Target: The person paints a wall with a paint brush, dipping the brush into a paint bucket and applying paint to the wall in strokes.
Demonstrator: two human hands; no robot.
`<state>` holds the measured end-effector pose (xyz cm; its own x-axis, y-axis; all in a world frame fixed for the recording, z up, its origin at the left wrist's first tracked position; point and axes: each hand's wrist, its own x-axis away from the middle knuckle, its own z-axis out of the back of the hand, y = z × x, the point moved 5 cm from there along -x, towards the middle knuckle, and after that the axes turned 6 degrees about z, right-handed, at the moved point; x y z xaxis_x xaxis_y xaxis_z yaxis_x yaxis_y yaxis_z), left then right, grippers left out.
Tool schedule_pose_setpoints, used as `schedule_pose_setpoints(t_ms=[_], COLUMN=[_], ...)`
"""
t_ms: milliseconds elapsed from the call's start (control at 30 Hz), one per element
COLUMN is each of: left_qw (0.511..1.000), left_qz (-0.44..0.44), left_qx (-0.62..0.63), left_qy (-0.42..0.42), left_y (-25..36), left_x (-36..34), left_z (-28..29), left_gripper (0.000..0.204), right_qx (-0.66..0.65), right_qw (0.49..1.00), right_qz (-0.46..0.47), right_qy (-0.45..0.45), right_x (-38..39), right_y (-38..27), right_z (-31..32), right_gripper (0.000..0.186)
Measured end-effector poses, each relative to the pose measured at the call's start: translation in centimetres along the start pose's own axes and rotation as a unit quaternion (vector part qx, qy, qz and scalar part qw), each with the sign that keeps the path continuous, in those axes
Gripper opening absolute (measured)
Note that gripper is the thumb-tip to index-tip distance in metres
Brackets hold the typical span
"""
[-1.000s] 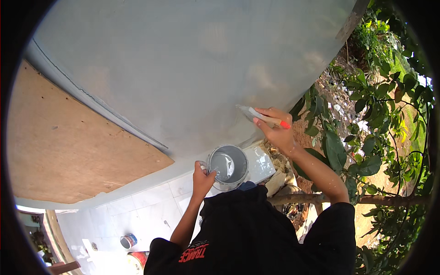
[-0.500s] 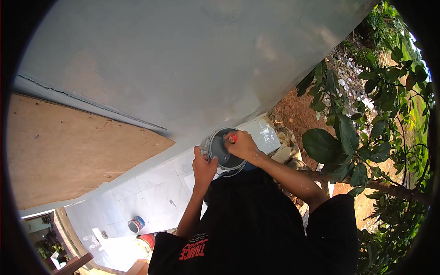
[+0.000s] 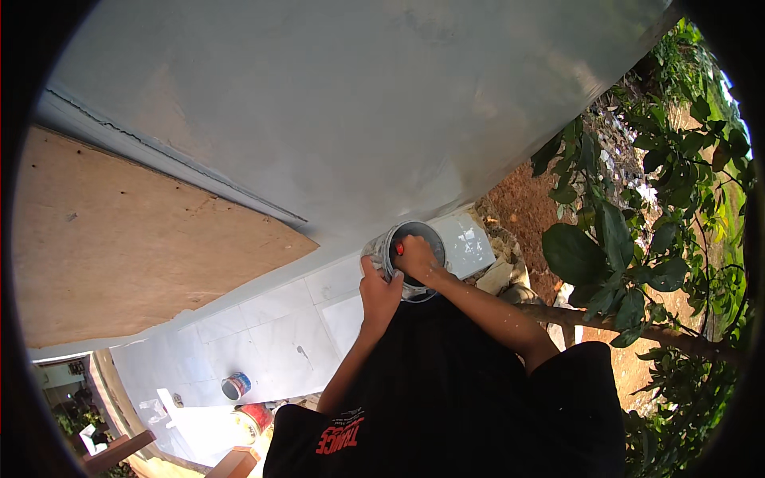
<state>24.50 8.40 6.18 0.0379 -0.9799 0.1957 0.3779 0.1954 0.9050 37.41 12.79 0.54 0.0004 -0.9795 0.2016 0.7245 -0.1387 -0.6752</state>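
Note:
A paint bucket [image 3: 435, 233] with a pale, smeared outside and dark grey inside is held close against my dark shirt. My left hand [image 3: 381, 291] grips it at the left side of the rim, fingers outside and thumb near the edge. Inside the bucket's mouth is my right hand [image 3: 417, 260], closed around a red-handled tool [image 3: 399, 249]. Only a bit of the red handle shows; the tool's other end is hidden in the bucket, so its kind is unclear. Small pale specks dot my right forearm.
A large grey wall [image 3: 319, 103] rises ahead, with a wooden board [image 3: 143, 247] at left. White tiles [image 3: 271, 334] lie below, bearing a small can [image 3: 236, 386] and a red-and-yellow container [image 3: 253, 421]. Leafy branches [image 3: 606, 255] crowd the right side, over reddish soil.
My right hand has sunk deeper into the bucket, and the red handle shows lower. Bucket and both hands sit slightly further right in view.

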Motion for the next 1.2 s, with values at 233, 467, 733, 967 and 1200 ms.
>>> schedule_pose_setpoints(t_ms=[233, 467, 733, 967, 1200], left_qw=[0.999, 0.996, 0.988, 0.984, 0.980], left_qz=[0.035, 0.063, 0.014, -0.052, -0.056], left_qx=[-0.007, 0.054, 0.092, 0.075, 0.093], left_qy=[0.008, -0.019, -0.126, -0.155, -0.168], left_y=[-0.9, -1.2, 5.8, 9.1, 10.3], left_x=[-0.5, -2.1, -4.4, -5.5, -6.5], left_z=[0.2, 1.4, 1.0, -3.1, -4.4], left_gripper=[0.040, 0.045, 0.045, 0.046, 0.043], right_qx=[-0.121, -0.366, -0.395, -0.088, -0.266], right_qw=[0.989, 0.926, 0.917, 0.984, 0.958], right_qz=[0.079, -0.026, 0.054, 0.150, 0.077], right_qy=[0.008, -0.095, -0.012, 0.036, 0.070], right_x=[-0.3, 2.7, 4.6, 2.5, 4.5], right_y=[0.7, -2.6, -4.0, -3.3, -3.3], right_z=[0.3, 10.2, 22.5, 21.3, 26.9], right_gripper=[0.026, 0.018, 0.019, 0.017, 0.012])
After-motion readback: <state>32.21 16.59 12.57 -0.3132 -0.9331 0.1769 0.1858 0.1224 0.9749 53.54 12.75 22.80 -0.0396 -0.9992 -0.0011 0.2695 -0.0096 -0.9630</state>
